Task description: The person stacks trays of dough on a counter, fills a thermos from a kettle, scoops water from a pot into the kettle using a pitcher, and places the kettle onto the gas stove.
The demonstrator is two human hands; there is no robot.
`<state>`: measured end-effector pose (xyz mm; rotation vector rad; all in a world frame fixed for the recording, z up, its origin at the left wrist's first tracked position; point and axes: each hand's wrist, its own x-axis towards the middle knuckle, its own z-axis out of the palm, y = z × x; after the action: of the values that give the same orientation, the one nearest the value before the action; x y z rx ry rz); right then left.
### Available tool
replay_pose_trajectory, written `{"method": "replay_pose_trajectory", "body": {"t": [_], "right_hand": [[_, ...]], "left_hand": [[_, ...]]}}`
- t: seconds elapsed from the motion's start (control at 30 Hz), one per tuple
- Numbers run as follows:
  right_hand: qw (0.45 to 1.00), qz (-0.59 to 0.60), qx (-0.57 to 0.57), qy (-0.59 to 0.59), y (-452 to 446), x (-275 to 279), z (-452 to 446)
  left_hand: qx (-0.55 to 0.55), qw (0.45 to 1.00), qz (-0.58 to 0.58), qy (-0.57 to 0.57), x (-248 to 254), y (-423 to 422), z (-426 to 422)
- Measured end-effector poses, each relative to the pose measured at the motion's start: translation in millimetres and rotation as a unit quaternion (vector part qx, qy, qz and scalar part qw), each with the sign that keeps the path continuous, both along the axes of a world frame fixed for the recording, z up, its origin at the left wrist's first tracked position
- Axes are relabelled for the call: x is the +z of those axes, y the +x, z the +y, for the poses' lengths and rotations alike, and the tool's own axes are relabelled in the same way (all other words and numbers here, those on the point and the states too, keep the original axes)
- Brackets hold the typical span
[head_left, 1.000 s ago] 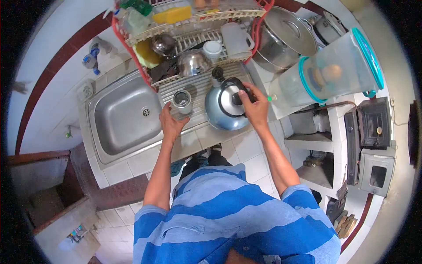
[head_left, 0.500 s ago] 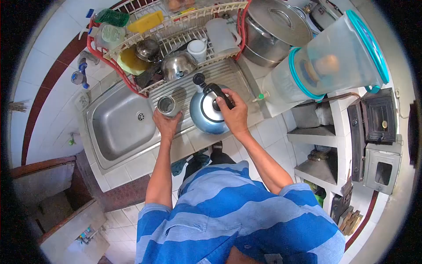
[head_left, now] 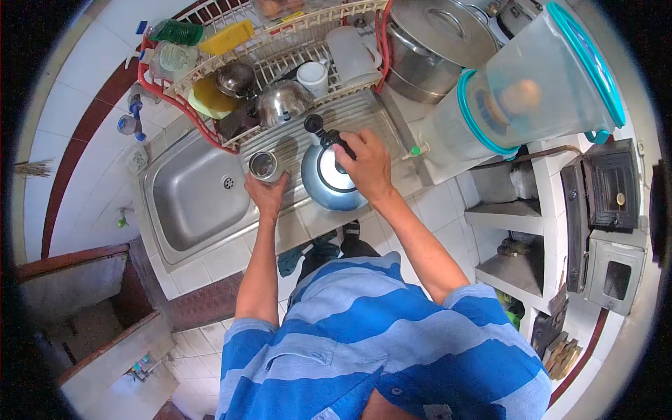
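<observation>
My left hand (head_left: 267,192) is closed round a small open-topped metal canister (head_left: 261,164), held upright at the right edge of the sink; its inside looks dark. To its right stands a blue and silver kettle (head_left: 323,187) on the ribbed drainboard, with a black spout cap pointing away from me. My right hand (head_left: 367,166) is wrapped over the kettle's black handle, and the thumb lies close to the lid knob.
A steel sink basin (head_left: 199,199) lies to the left. Behind are a dish rack (head_left: 383,42) holding a steel bowl (head_left: 283,103), a white mug (head_left: 313,78) and a pitcher (head_left: 350,56). A large pot (head_left: 420,70) and a teal-rimmed water dispenser (head_left: 448,115) stand at right.
My right hand has moved up and left, its fingers now curled over the kettle's handle. The canister tips slightly, while the kettle stays nearly in place.
</observation>
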<state>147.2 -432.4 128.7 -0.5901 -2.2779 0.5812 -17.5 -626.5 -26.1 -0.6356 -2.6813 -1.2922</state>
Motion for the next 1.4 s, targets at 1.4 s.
{"method": "replay_pose_trajectory", "body": {"t": [1.4], "right_hand": [[0.957,-0.053,0.08,-0.273,248.9,-80.6,47.6]], "left_hand": [[0.005,0.976,-0.159,0.146,136.4,206.2,-32.2]]}}
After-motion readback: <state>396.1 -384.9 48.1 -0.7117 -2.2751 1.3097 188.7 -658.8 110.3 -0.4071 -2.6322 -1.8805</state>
